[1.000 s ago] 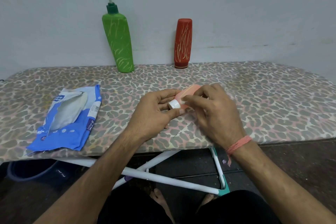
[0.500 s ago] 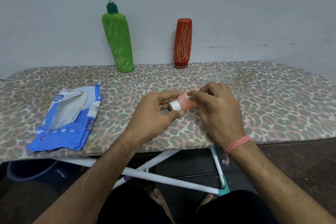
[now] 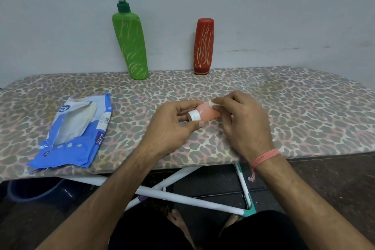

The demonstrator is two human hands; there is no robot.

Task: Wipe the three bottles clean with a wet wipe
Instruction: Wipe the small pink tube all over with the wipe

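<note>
Fingers of the left hand (image 3: 170,126) curl around a pink bottle (image 3: 207,112) near the board's (image 3: 304,111) front edge. The right hand (image 3: 243,124) pinches a wet wipe (image 3: 212,103) against it.

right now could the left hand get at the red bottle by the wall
Probably not yet: the left hand holds the small pink bottle. The board between it and the red bottle looks bare.

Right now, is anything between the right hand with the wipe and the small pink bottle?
Nothing visible. The left hand holds the pink bottle near its white cap, and the right hand presses the wipe directly on its body.
</note>
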